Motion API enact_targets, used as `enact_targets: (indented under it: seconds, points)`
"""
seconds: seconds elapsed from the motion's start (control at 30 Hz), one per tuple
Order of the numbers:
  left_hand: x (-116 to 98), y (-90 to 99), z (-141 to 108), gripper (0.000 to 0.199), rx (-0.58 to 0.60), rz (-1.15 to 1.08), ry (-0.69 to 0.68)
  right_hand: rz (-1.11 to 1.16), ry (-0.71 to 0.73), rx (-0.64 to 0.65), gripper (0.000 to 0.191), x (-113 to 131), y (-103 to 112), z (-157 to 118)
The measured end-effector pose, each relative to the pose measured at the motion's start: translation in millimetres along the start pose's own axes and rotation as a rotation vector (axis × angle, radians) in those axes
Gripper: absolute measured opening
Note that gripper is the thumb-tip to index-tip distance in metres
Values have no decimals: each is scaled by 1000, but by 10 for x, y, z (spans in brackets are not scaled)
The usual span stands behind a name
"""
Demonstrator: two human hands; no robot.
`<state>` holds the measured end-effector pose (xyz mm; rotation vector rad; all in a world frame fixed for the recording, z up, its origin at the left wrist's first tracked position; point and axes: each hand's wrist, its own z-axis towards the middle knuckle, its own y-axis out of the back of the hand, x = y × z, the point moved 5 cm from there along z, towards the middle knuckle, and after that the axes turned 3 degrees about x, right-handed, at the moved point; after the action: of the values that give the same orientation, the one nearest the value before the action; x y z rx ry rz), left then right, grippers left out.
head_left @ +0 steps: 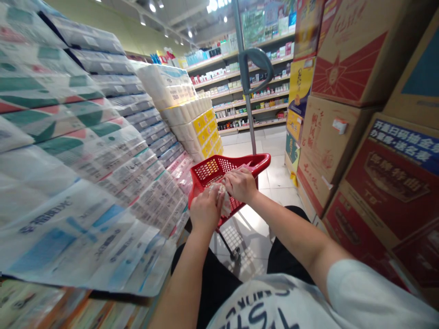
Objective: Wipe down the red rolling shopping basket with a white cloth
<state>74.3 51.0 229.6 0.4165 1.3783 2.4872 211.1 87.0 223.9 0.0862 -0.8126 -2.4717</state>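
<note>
You are holding a whitish crumpled piece (225, 204) between your two hands, with the left hand (205, 209) pinching it from one side and the right hand (241, 185) curling its fingers over it from the other. Both hands are gripping, and neither is free. The piece is sitting right between your fingers, its lower part hanging just below them; whether it is cloth, tissue or thin plastic, you are not able to tell from here. Your hands are hovering over the near side of the red basket (266, 160), whose rim is running out beyond your right hand. Whether the piece is touching the basket wall is not clear.

For good handling, you are probably best off letting one hand anchor while the other is working, because thin, soft stuff like this is likely to slip or tear when both sides are pulling at once. Your fingertips are covering much of it, so a slight opening of the wrists would be helping you see. Below your hands, a wheel (235, 254) is standing on the floor between your legs, so pressing down on the rim could be setting the basket rolling; lighter pressure is looking safer.
</note>
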Motion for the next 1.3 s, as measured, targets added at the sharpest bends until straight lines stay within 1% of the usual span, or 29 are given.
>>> enact_targets:
  seconds: [0.07,0.13,0.2,0.37,0.47,0.57,0.67,0.73,0.9,0.97,1.07,1.2,1.3]
  points:
    - [35,22,53,45,84,-3,84,-1,1,6,21,16,12,-6]
    - [45,37,75,48,122,10,117,-1,0,8,21,29,18,-12]
    - [31,42,67,46,102,32,94,1,1,8,21,34,16,-16]
    - [-8,13,-21,42,-17,46,-38,4,1,0,22,17,8,-10]
    - [-9,7,-42,41,-49,24,-83,1,0,4,21,7,7,-5]
    - [24,25,-10,39,-31,-1,-27,-1,3,3,21,14,8,-8]
    - [67,34,31,40,46,-4,79,1,1,3,21,32,3,-19]
    - [71,40,41,43,76,16,107,3,-2,2,22,41,0,-28]
    - [27,51,10,43,31,44,36,12,-2,14,22,37,0,-15]
    - [34,46,-3,43,6,27,15,25,-13,26,22,27,20,4]
    - [79,22,-11,48,-19,-32,-6,87,-26,39,23,50,89,7]
    - [165,-45,-12,56,-34,-114,-41,218,-38,56,22,202,186,-108]
    - [194,-73,-14,59,-58,-183,-100,307,-37,77,27,374,188,-228]
